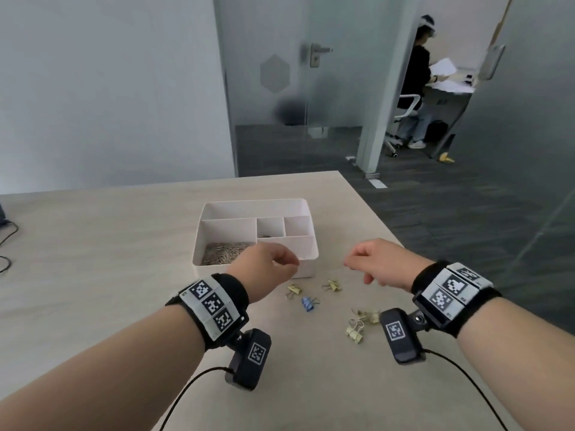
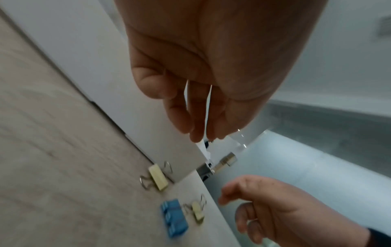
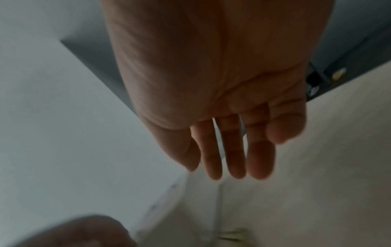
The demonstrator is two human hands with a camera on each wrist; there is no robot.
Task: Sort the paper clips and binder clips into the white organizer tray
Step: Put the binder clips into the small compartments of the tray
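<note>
The white organizer tray (image 1: 255,202) stands mid-table, with a heap of silver paper clips (image 1: 224,251) in its front left compartment and a small dark item (image 1: 267,235) in a small middle compartment. My left hand (image 1: 291,265) hovers at the tray's front wall (image 2: 105,83), fingers (image 2: 198,130) relaxed and holding nothing visible. My right hand (image 1: 354,261) hangs just right of the tray, fingers (image 3: 232,163) straight and empty. Loose binder clips lie on the table below both hands: a yellow one (image 1: 294,289) (image 2: 157,177), a second yellow (image 1: 332,285) (image 2: 197,212), a blue one (image 1: 309,303) (image 2: 173,219).
Two more yellow binder clips (image 1: 368,315) (image 1: 354,332) lie near my right wrist. The wooden table's right edge (image 1: 382,219) drops to dark carpet. Black cables (image 1: 7,241) run at the far left. A person stands behind a glass door (image 1: 311,73) far back.
</note>
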